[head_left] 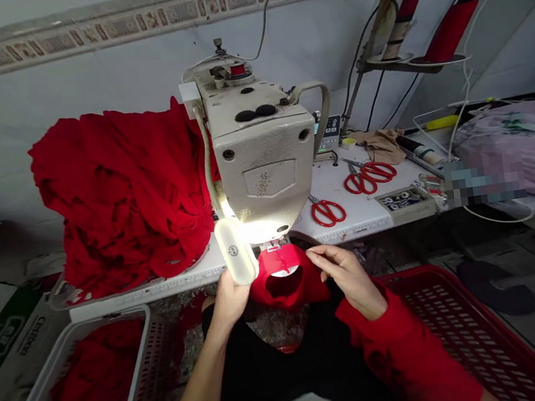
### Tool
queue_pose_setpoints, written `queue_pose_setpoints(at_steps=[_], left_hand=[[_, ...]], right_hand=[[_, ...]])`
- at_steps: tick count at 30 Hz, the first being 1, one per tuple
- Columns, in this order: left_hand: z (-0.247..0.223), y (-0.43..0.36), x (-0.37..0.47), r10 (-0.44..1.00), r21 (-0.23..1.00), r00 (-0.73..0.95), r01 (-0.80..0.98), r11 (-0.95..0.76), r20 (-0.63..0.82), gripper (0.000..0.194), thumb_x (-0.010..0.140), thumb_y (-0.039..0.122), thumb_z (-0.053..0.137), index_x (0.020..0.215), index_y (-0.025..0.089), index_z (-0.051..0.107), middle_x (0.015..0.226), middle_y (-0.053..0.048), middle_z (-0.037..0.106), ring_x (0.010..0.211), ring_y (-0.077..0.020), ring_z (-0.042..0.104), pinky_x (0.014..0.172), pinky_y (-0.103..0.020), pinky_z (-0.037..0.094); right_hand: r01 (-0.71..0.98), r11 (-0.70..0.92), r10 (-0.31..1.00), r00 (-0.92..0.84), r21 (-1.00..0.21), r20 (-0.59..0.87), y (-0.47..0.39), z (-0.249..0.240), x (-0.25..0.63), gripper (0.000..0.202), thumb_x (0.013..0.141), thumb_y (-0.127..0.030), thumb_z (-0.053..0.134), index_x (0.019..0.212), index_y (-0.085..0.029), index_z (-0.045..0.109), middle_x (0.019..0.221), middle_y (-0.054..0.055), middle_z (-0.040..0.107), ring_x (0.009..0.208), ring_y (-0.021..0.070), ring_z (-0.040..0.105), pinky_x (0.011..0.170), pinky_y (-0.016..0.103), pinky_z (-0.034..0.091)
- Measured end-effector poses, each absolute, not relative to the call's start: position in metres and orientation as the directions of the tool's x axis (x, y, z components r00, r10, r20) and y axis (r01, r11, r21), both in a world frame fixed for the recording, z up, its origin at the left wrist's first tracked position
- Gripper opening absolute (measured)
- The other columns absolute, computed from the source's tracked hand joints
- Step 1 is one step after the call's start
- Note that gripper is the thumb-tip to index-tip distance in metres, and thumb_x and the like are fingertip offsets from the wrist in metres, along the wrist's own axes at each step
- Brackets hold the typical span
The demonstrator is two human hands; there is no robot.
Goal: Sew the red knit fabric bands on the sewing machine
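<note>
A red fabric piece (285,294) with a round opening lies under the needle area of a sewing machine (266,161), around its lit arm end. My right hand (348,275) pinches the piece's right edge between thumb and fingers. On the left, my left hand (234,301) is beside the same fabric. Its fingers are hidden behind the machine's oval lamp (238,251), so their grip does not show. Red cloth (407,347) covers my right forearm.
A tall heap of red fabric (122,194) stands left of the machine. Red-handled scissors (327,212) lie on the right, near a small bobbin box (404,201). Thread cones (452,28) stand behind. Below are a white basket (145,357) and a red basket (461,306).
</note>
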State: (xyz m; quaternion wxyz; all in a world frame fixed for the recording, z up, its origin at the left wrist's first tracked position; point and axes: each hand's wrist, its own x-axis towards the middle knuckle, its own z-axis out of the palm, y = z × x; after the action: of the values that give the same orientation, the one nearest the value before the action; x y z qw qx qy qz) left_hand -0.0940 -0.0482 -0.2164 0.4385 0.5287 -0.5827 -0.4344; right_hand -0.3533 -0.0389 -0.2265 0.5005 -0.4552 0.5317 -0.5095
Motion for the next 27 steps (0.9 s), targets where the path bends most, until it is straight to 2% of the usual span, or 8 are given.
queue_pose_setpoints(at_steps=[3,5,9,12,17,19,22,27], left_hand=[[-0.228,-0.041,-0.064,-0.987,0.956,-0.146,-0.293,-0.017,-0.062,0.032,0.088,0.045,0.071,0.084,0.013,0.076,0.07,-0.004,0.069,0.061,-0.0161,0.06,0.058,-0.025,0.05],[-0.232,-0.04,-0.045,-0.987,0.966,-0.139,-0.256,-0.049,-0.087,0.031,0.087,0.043,0.073,0.079,0.013,0.074,0.061,-0.001,0.064,0.056,-0.0132,0.056,0.055,-0.022,0.047],[-0.23,-0.042,-0.03,-0.998,0.992,-0.052,-0.121,-0.042,-0.048,0.032,0.089,0.044,0.072,0.078,0.014,0.071,0.052,0.003,0.055,0.045,-0.0083,0.047,0.048,-0.019,0.037],[-0.223,-0.04,-0.048,-0.998,0.994,-0.036,-0.097,-0.04,-0.043,0.036,0.088,0.048,0.072,0.081,0.013,0.069,0.053,0.003,0.056,0.04,-0.0075,0.041,0.042,-0.019,0.032],[-0.219,-0.02,-0.088,-0.986,0.995,-0.138,-0.058,-0.082,-0.089,0.038,0.088,0.049,0.074,0.074,0.014,0.068,0.058,0.001,0.059,0.048,-0.0089,0.046,0.046,-0.019,0.035],[-0.221,-0.011,-0.091,-0.936,0.992,-0.33,-0.059,-0.108,-0.122,0.037,0.09,0.045,0.073,0.073,0.013,0.071,0.062,0.0,0.06,0.048,-0.0076,0.045,0.046,-0.019,0.035],[-0.221,-0.004,-0.086,-0.816,0.999,-0.577,-0.021,-0.034,-0.04,0.024,0.084,0.037,0.081,0.079,0.013,0.079,0.078,-0.008,0.071,0.066,-0.0145,0.062,0.061,-0.024,0.048],[-0.21,-0.005,-0.089,-0.868,0.998,-0.495,-0.037,0.055,0.029,0.024,0.086,0.034,0.079,0.102,0.016,0.079,0.104,-0.012,0.075,0.091,-0.0219,0.069,0.069,-0.026,0.051]], right_hand=[[0.107,0.101,-0.988,-0.11,-0.989,-0.113,-0.026,-0.235,-0.354,0.036,0.085,-0.048,0.079,0.105,-0.018,0.077,0.099,0.009,0.075,0.072,0.017,0.064,0.053,0.023,0.048],[0.153,0.144,-0.988,-0.032,-0.978,-0.151,-0.018,-0.236,-0.349,0.034,0.085,-0.048,0.079,0.098,-0.016,0.076,0.091,0.01,0.075,0.077,0.0202,0.068,0.048,0.021,0.045],[0.094,0.204,-0.966,0.18,-0.974,-0.185,-0.008,-0.234,-0.329,0.032,0.086,-0.045,0.078,0.086,-0.013,0.075,0.073,0.008,0.073,0.06,0.0156,0.065,0.043,0.019,0.039],[0.019,0.16,-0.961,0.233,-0.987,-0.151,-0.005,-0.229,-0.314,0.031,0.087,-0.044,0.076,0.082,-0.013,0.075,0.07,0.007,0.074,0.061,0.0164,0.067,0.049,0.023,0.047],[-0.116,0.018,-0.967,0.252,-0.993,-0.047,0.002,-0.205,-0.308,0.036,0.08,-0.042,0.085,0.105,-0.018,0.079,0.102,0.008,0.077,0.062,0.013,0.063,0.053,0.024,0.048],[-0.081,0.034,-0.957,0.283,-0.996,-0.056,0.007,-0.195,-0.311,0.034,0.085,-0.045,0.08,0.103,-0.016,0.077,0.092,0.006,0.076,0.058,0.0114,0.058,0.053,0.024,0.047],[-0.068,0.109,-0.909,0.397,-0.992,-0.127,0.015,-0.183,-0.318,0.039,0.096,-0.049,0.067,0.081,-0.014,0.072,0.067,0.001,0.065,0.056,0.012,0.058,0.052,0.022,0.046],[-0.32,0.142,-0.679,0.657,-0.937,-0.327,0.02,-0.177,-0.323,0.045,0.093,-0.045,0.069,0.06,-0.016,0.055,0.05,-0.005,0.049,0.041,0.007,0.045,0.039,0.018,0.03]])
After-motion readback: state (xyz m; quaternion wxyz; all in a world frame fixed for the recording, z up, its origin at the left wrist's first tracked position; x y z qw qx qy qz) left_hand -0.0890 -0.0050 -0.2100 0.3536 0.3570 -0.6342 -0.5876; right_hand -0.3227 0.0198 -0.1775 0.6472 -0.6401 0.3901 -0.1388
